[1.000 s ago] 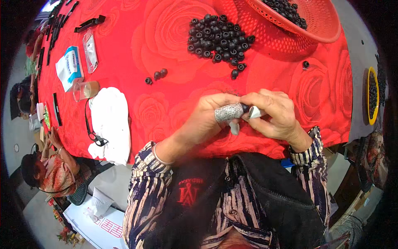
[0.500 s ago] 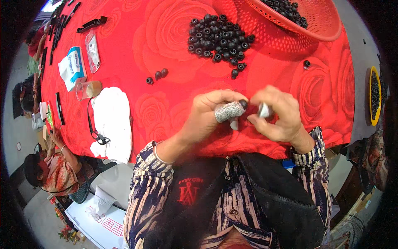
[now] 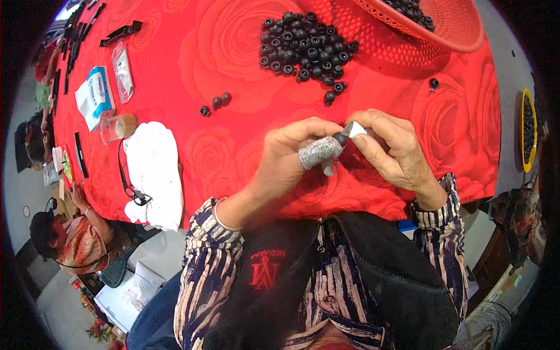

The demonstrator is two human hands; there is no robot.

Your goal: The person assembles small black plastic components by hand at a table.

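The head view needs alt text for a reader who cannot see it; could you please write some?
Over a red rose-patterned tablecloth, the left hand, one finger wrapped in grey tape, and the right hand pinch a small black bead and a small white piece together. A pile of black beads and a red basket lie beyond.

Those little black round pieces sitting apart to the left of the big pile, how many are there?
3: the loose black pieces sit in a short row on the red tablecloth, left of the big pile. None look hidden.

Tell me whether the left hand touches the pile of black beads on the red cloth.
Apart. In the head view the left hand sits nearer the person, and a strip of bare red cloth shows between it and the bead pile.
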